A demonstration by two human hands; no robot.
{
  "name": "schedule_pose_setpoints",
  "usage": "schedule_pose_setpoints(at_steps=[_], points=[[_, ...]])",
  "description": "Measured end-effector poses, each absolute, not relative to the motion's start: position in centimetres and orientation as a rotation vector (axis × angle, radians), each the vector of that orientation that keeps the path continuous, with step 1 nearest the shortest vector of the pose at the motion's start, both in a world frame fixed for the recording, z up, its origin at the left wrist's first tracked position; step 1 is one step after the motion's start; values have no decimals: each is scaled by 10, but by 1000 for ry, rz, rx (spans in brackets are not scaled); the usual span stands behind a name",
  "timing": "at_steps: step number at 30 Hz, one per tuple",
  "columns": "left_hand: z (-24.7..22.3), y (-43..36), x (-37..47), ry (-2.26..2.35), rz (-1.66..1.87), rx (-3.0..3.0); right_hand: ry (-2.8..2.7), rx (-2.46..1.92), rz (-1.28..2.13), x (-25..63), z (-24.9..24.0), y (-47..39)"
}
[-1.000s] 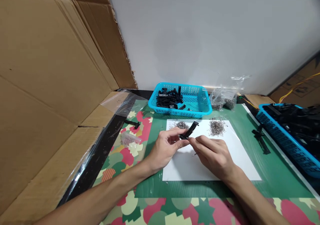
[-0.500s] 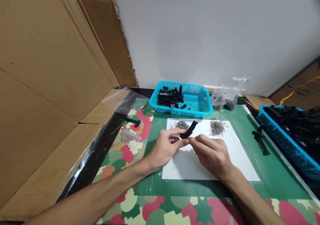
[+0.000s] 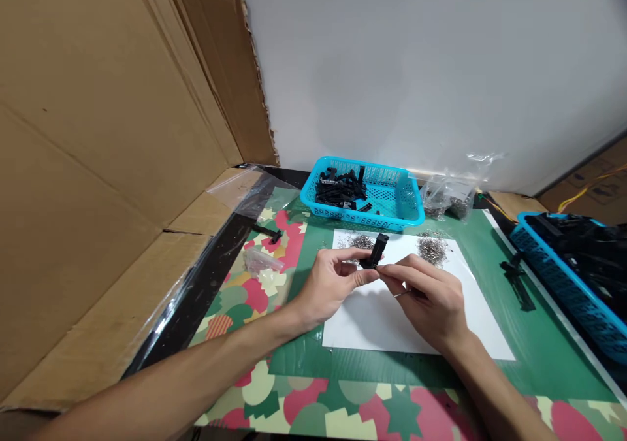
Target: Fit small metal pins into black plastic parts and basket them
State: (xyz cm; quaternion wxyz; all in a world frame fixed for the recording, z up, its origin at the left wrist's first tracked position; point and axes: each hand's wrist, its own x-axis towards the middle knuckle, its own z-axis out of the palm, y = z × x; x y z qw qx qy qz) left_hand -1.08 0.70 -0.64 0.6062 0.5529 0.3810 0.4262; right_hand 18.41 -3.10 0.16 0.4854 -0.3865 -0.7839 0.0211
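Note:
Above a white paper sheet, my left hand pinches a black plastic part between thumb and fingers; its long section points up. My right hand is closed, its fingertips meeting the lower end of the part near my left thumb. A thin metal piece shows among the right fingers; what the right fingertips pinch is too small to make out. Behind the hands, two piles of small metal pieces lie on the sheet, the left pile partly hidden and the right pile in view.
Behind the sheet stands a blue basket with black parts. A fuller blue basket is at the right, a loose black part beside it. Plastic bags lie at the back; another black part and a small bag are left.
The camera view has shifted slightly. The black part stands more upright in my left hand, and my right hand has turned somewhat, with the thin metal piece at a different angle.

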Motion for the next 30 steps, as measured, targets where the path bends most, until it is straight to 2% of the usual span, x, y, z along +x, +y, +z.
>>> schedule_pose_setpoints(at_steps=[9,20,30], points=[[-3,6,-9,914,1038,1296,-2011,-956,-53,189,-1,-34],[-4,10,-9,862,979,1224,-1896,-1039,308,188,13,-35],[-2,8,-10,680,807,1166,-1834,-1036,350,194,10,-34]])
